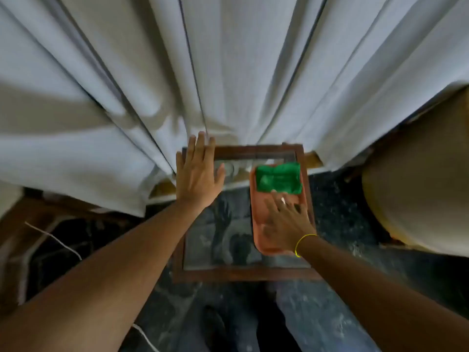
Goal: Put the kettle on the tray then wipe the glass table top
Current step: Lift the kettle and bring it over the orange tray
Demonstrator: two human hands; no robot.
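Head view: left hand [199,171] flat, fingers spread, at table [243,274] corner. Right hand [285,222] open over tray [256,199], fingertips near green cloth [278,177].

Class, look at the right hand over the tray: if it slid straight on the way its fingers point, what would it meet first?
Most likely the green cloth on the orange tray; the right hand already reaches its near edge.

Left hand [198,171] spread flat over glass table [218,240], right hand [285,222] above orange tray [256,224], fingertips touching green cloth [278,177]
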